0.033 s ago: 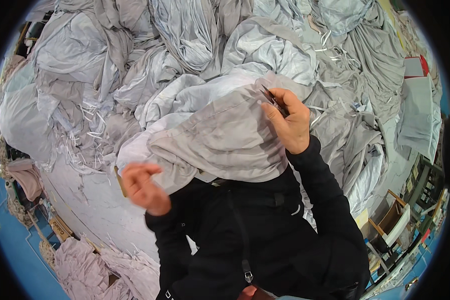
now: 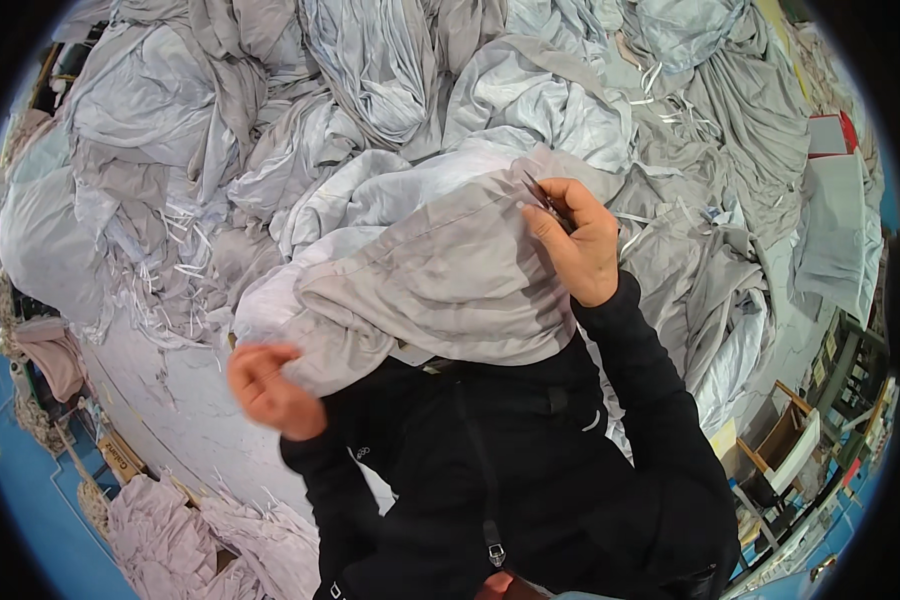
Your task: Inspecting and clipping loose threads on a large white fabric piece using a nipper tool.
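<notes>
My right hand point(image 2: 577, 240) is closed round a pair of small dark thread snips point(image 2: 560, 208), their pointed blades tipped toward the far left. Under that hand, a light grey cloth point(image 2: 440, 270) with a stitched hem along its far side is spread out and drapes against my front. Its right end lies beneath the snips and my fingertips. My left hand point(image 2: 273, 388) is apart from the snips, by the near left corner of the cloth. Its fingers look bent but are smeared by motion, so I cannot make out whether anything is between them.
Heaps of crumpled grey and pale blue fabric point(image 2: 370, 70) with white ties cover the far side of the white marbled table point(image 2: 170, 400). A pale pink heap point(image 2: 160, 530) lies at the near left. Folded grey cloth point(image 2: 832, 230) and a red box point(image 2: 848, 132) sit at the right.
My left hand has shifted a little to the left and toward me. My right hand, the snips and the grey cloth stay nearly where they were.
</notes>
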`<act>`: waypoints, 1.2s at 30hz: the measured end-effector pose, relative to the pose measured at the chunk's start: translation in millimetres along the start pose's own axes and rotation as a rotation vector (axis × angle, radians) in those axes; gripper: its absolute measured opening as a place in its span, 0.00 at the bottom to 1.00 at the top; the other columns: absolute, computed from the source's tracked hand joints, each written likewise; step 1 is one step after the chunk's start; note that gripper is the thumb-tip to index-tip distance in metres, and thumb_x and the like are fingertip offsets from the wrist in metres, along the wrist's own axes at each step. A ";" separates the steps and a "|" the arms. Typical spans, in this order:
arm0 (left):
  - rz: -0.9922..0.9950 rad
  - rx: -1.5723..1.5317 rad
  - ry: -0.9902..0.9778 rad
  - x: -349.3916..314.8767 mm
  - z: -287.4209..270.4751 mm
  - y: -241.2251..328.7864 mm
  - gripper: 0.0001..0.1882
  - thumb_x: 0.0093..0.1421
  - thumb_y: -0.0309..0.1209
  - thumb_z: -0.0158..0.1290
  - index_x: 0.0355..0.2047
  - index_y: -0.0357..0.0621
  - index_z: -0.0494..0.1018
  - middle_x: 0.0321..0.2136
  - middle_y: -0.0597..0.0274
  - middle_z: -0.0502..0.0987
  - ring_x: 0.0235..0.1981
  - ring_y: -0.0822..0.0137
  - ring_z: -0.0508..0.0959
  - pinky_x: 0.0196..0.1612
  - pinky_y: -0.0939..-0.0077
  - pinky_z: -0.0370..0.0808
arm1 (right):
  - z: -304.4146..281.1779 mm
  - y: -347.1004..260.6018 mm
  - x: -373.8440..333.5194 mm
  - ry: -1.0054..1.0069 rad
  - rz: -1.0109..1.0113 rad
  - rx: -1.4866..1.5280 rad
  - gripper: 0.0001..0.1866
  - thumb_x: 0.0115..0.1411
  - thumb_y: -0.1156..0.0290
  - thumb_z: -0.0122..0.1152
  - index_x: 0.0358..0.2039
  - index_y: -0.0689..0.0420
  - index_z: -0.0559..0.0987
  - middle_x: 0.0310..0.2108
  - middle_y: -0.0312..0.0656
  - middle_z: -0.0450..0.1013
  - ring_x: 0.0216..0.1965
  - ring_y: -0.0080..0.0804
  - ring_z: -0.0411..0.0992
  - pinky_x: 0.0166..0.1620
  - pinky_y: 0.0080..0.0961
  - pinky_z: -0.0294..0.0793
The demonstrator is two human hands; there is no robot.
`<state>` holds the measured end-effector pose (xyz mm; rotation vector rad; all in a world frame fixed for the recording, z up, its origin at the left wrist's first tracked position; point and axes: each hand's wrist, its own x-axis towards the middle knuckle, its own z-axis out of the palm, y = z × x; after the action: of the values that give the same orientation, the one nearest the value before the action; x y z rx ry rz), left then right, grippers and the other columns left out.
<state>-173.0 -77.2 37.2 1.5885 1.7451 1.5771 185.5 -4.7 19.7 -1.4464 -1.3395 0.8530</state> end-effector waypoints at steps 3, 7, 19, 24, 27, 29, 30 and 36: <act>-0.236 0.403 0.350 -5.9 -90.9 -30.3 0.08 0.69 0.29 0.50 0.39 0.33 0.71 0.28 0.54 0.77 0.31 0.66 0.77 0.44 0.71 0.75 | 5.3 -1.6 2.5 -0.053 0.131 0.160 0.13 0.55 0.77 0.71 0.40 0.65 0.79 0.30 0.31 0.73 0.29 0.14 0.65 0.34 0.15 0.67; -0.088 0.959 0.359 -10.1 -123.4 -45.9 0.16 0.65 0.31 0.56 0.49 0.34 0.70 0.42 0.50 0.75 0.44 0.61 0.75 0.51 0.65 0.73 | 12.9 -12.7 9.5 -0.156 0.132 -0.020 0.13 0.53 0.74 0.73 0.36 0.65 0.80 0.26 0.28 0.72 0.27 0.11 0.63 0.31 0.13 0.64; 0.115 -0.111 -0.546 18.1 153.9 89.5 0.14 0.54 0.18 0.60 0.42 0.37 0.78 0.36 0.53 0.77 0.34 0.59 0.79 0.37 0.70 0.76 | 7.9 -2.4 23.3 -0.318 0.342 0.241 0.08 0.60 0.71 0.65 0.27 0.61 0.78 0.21 0.26 0.69 0.22 0.10 0.59 0.24 0.14 0.56; 0.211 -0.044 -0.507 15.9 201.5 69.4 0.13 0.50 0.18 0.61 0.38 0.38 0.77 0.33 0.55 0.75 0.33 0.55 0.78 0.35 0.67 0.76 | -3.6 -2.6 24.2 -0.351 0.611 0.666 0.09 0.61 0.68 0.65 0.27 0.58 0.77 0.17 0.25 0.66 0.17 0.09 0.57 0.19 0.14 0.50; 0.276 0.001 -0.494 15.7 208.5 73.4 0.11 0.49 0.18 0.61 0.35 0.39 0.77 0.31 0.58 0.74 0.32 0.56 0.77 0.34 0.66 0.75 | -5.5 -0.7 24.4 -0.343 0.636 0.740 0.07 0.63 0.69 0.64 0.31 0.58 0.77 0.18 0.24 0.64 0.16 0.09 0.56 0.18 0.13 0.48; 0.330 0.042 -0.473 15.6 211.2 72.2 0.11 0.49 0.19 0.61 0.34 0.40 0.77 0.31 0.59 0.73 0.32 0.57 0.77 0.34 0.66 0.75 | -4.4 0.9 23.8 -0.352 0.621 0.748 0.06 0.63 0.70 0.64 0.34 0.58 0.76 0.20 0.24 0.64 0.16 0.10 0.55 0.19 0.13 0.47; 0.370 0.076 -0.454 14.9 212.3 69.5 0.10 0.49 0.19 0.62 0.33 0.40 0.78 0.31 0.58 0.75 0.31 0.58 0.78 0.33 0.67 0.75 | -2.0 1.4 23.0 -0.347 0.595 0.740 0.06 0.64 0.70 0.63 0.34 0.58 0.77 0.20 0.24 0.64 0.17 0.10 0.55 0.19 0.13 0.47; 0.488 0.108 -0.374 17.1 214.7 68.7 0.07 0.51 0.18 0.61 0.32 0.38 0.78 0.30 0.57 0.78 0.28 0.57 0.80 0.31 0.68 0.76 | -0.8 6.7 19.5 -0.316 0.522 0.782 0.06 0.66 0.69 0.61 0.36 0.58 0.77 0.22 0.25 0.65 0.18 0.09 0.55 0.20 0.12 0.48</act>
<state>25.8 29.8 26.5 2.3182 1.3255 1.2600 191.5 14.6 15.7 -1.0443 -0.6744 1.7677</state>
